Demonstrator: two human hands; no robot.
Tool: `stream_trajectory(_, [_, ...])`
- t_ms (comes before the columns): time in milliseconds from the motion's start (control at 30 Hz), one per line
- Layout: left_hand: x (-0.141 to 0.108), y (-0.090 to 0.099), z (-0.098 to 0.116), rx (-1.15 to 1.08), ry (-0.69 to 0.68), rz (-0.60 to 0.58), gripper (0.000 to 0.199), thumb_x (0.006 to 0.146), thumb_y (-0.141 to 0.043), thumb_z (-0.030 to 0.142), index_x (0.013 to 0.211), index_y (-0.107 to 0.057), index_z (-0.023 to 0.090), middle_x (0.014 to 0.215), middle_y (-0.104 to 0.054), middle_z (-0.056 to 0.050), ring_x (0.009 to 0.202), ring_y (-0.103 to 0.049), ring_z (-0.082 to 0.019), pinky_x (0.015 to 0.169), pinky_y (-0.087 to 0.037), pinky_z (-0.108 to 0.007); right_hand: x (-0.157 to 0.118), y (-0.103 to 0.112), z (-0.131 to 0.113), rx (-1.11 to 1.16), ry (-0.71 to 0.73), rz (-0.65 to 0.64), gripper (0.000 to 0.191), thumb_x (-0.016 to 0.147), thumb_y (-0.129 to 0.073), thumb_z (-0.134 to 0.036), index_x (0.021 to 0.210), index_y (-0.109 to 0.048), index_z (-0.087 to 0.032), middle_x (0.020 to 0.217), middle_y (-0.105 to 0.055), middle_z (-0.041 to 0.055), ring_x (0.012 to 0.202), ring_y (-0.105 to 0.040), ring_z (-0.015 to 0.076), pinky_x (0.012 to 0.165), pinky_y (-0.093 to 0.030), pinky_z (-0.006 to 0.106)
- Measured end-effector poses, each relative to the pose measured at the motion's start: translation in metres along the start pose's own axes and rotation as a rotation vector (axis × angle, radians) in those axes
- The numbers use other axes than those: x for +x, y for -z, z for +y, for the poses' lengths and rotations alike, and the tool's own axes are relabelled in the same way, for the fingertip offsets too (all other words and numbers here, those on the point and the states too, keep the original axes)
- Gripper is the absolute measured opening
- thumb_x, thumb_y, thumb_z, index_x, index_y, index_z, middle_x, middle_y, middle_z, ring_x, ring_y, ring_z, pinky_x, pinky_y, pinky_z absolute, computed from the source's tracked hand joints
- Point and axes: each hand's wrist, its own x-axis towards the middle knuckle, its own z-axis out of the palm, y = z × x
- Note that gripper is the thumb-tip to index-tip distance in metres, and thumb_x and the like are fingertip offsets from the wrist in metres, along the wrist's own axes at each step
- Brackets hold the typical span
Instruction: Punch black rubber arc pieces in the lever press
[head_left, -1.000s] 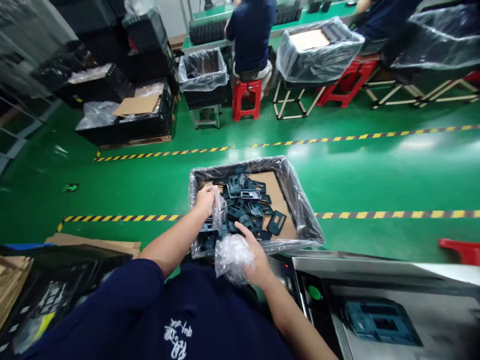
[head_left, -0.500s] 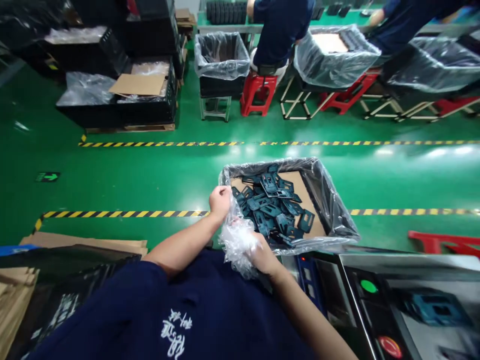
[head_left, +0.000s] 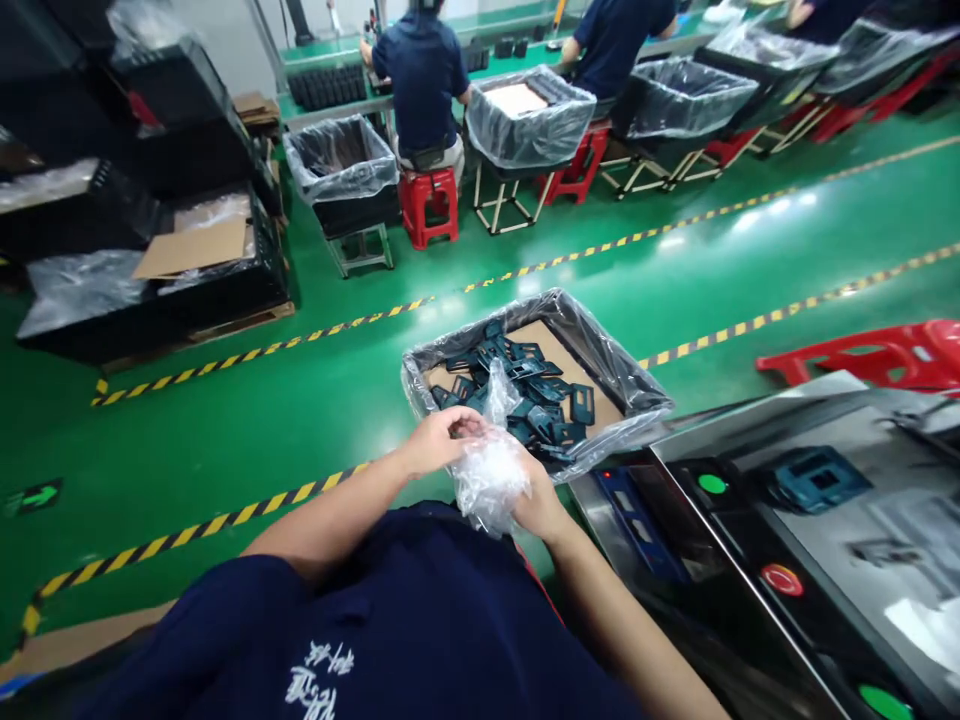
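A crumpled clear plastic bag (head_left: 491, 485) is bunched between my hands at the near side of the bin, one loose end sticking up. My left hand (head_left: 442, 440) has its fingers curled against the upper part of the plastic. From the other side my right hand (head_left: 541, 505) grips the bunched mass, its fingers partly hidden behind it. Just beyond both hands stands the bin (head_left: 637, 405) lined with clear film. Inside lie a cardboard sheet (head_left: 531, 335) and a loose heap of dark teal plastic parts (head_left: 536, 385) with rectangular cut-outs.
A machine (head_left: 739, 520) with green buttons and a red stop button (head_left: 782, 579) is at my right, a teal part (head_left: 817, 480) on it. Red stools (head_left: 862, 355) stand behind it. Across the taped aisle, co-workers (head_left: 424, 85) sit near lined bins (head_left: 345, 160). Black crates (head_left: 225, 270) stand left.
My left hand has come from the bin's left rim in to the bunched plastic beside my right hand. The plastic's stretched end now stands up loosely. The view has turned and shifted.
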Motion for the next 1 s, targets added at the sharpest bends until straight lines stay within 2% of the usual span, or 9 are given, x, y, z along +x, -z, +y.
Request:
stream_trajectory(133, [0.026, -0.018, -0.001, -0.048, 0.115, 0.074, 0.03, 0.062, -0.076, 0.025, 0.089, -0.07, 0.013, 0.083, -0.07, -0.006, 0.073, -0.062, -0.016, 0.071, -0.048, -0.028, 0.007, 0.02, 0.016, -0.115, 0.103, -0.056, 0.04, 0.078, -0.056, -0.023, 0.116, -0.064, -0.019, 0.129, -0.06, 0.0102, 0.128, -0.047, 0.0257, 0.108, -0.036, 0.041])
stream_trajectory(267, [0.053, -0.029, -0.004, 0.079, 0.16, 0.241, 0.019, 0.066, -0.072, 0.029, 0.076, -0.07, 0.013, 0.071, -0.067, -0.003, 0.066, -0.058, -0.014, 0.064, -0.044, -0.025, 0.01, 0.035, 0.034, -0.241, -0.015, 0.006, 0.044, 0.078, -0.052, -0.018, 0.121, -0.061, -0.021, 0.131, -0.058, 0.0076, 0.126, -0.048, 0.0222, 0.105, -0.041, 0.036])
stream_trajectory(333, [0.063, -0.034, -0.005, 0.074, 0.135, 0.24, 0.017, 0.068, -0.069, 0.03, 0.073, -0.067, 0.013, 0.068, -0.064, -0.001, 0.065, -0.055, -0.012, 0.065, -0.043, -0.024, 0.011, 0.041, 0.039, -0.334, -0.125, 0.029, 0.045, 0.081, -0.051, -0.019, 0.126, -0.058, -0.025, 0.131, -0.057, 0.0051, 0.122, -0.052, 0.0207, 0.099, -0.044, 0.033])
stream_trajectory(500, [0.074, -0.046, -0.012, 0.041, 0.116, 0.021, 0.025, 0.079, -0.06, 0.037, 0.081, -0.063, 0.012, 0.066, -0.056, 0.0, 0.061, -0.047, -0.01, 0.06, -0.038, -0.023, 0.014, 0.044, 0.045, -0.503, -0.396, 0.103, 0.05, 0.085, -0.051, -0.027, 0.136, -0.049, -0.027, 0.125, -0.057, 0.0088, 0.099, -0.061, 0.0228, 0.077, -0.047, 0.03])
stream_trajectory(600, [0.075, -0.05, -0.014, 0.248, -0.001, -0.123, 0.026, 0.086, -0.051, 0.035, 0.081, -0.063, 0.012, 0.07, -0.055, -0.002, 0.065, -0.047, -0.012, 0.063, -0.037, -0.025, 0.014, 0.04, 0.047, -0.524, -0.537, 0.179, 0.048, 0.084, -0.049, -0.024, 0.132, -0.052, -0.026, 0.113, -0.059, 0.0095, 0.087, -0.06, 0.0209, 0.068, -0.043, 0.029])
stream_trajectory(700, [0.074, -0.046, -0.014, 0.488, -0.17, -0.247, 0.023, 0.087, -0.051, 0.033, 0.079, -0.061, 0.014, 0.073, -0.055, -0.002, 0.071, -0.048, -0.014, 0.068, -0.038, -0.026, 0.014, 0.029, 0.048, -0.462, -0.639, 0.271, 0.034, 0.082, -0.051, -0.025, 0.114, -0.063, -0.027, 0.099, -0.059, 0.0065, 0.081, -0.057, 0.019, 0.066, -0.04, 0.028])
stream_trajectory(800, [0.071, -0.033, -0.013, 0.609, -0.233, -0.349, 0.021, 0.077, -0.064, 0.035, 0.08, -0.058, 0.015, 0.071, -0.052, 0.0, 0.068, -0.046, -0.013, 0.064, -0.036, -0.025, 0.014, 0.008, 0.048, -0.322, -0.695, 0.386, 0.021, 0.077, -0.056, -0.024, 0.095, -0.066, -0.024, 0.088, -0.058, 0.0045, 0.083, -0.055, 0.0196, 0.072, -0.04, 0.029])
stream_trajectory(867, [0.069, -0.021, -0.015, 0.618, -0.233, -0.431, 0.02, 0.074, -0.066, 0.032, 0.081, -0.056, 0.015, 0.068, -0.05, 0.002, 0.064, -0.043, -0.011, 0.062, -0.033, -0.024, 0.013, -0.011, 0.048, -0.189, -0.715, 0.481, 0.022, 0.071, -0.059, -0.021, 0.093, -0.064, -0.021, 0.09, -0.059, 0.0041, 0.087, -0.054, 0.0202, 0.078, -0.04, 0.03])
stream_trajectory(1000, [0.063, 0.006, -0.024, 0.501, -0.217, -0.619, 0.012, 0.074, -0.058, 0.023, 0.083, -0.058, 0.014, 0.065, -0.046, 0.004, 0.061, -0.04, -0.01, 0.06, -0.033, -0.023, 0.004, -0.058, 0.044, 0.161, -0.73, 0.693, 0.055, 0.059, -0.065, -0.018, 0.112, -0.051, -0.022, 0.1, -0.059, 0.0022, 0.086, -0.057, 0.0182, 0.077, -0.046, 0.031])
